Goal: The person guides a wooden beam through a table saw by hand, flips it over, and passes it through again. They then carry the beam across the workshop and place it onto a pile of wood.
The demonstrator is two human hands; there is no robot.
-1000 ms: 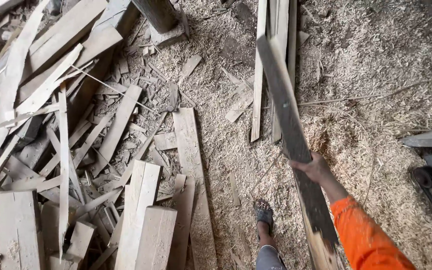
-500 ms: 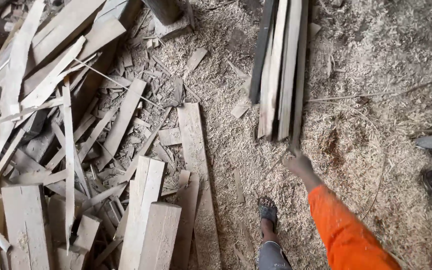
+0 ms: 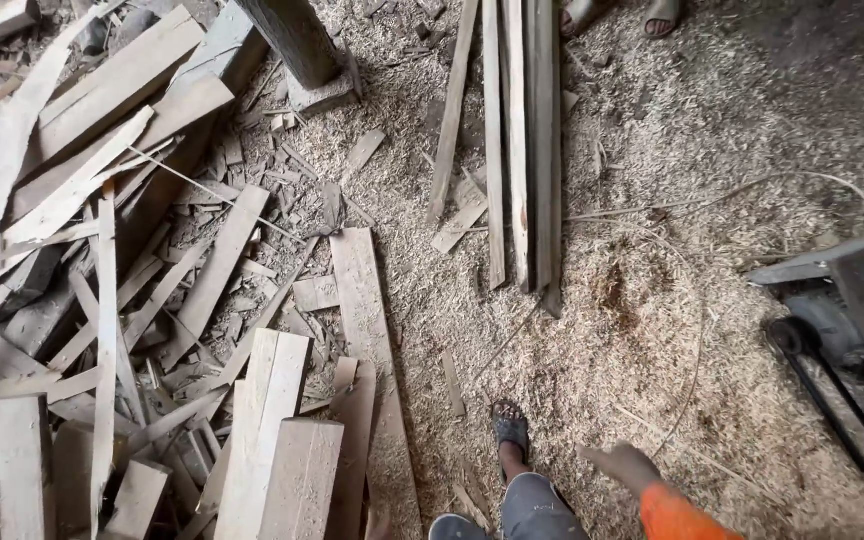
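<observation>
Scrap wood pile (image 3: 102, 300) fills left half of frame. Long planks (image 3: 517, 150) lie flat on sawdust floor (image 3: 712, 180), upper centre. Right hand (image 3: 624, 463), orange sleeve, lower right of centre, empty, fingers loose. Dark machine (image 3: 842, 320) at right edge. Left hand unseen.

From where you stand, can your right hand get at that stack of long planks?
Probably not without stepping forward: the right hand hangs empty near the foot, and the planks lie well ahead across bare sawdust. Nothing blocks the way.

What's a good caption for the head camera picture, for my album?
An empty right hand hangs over a sawdust floor beside stacked long planks.
</observation>
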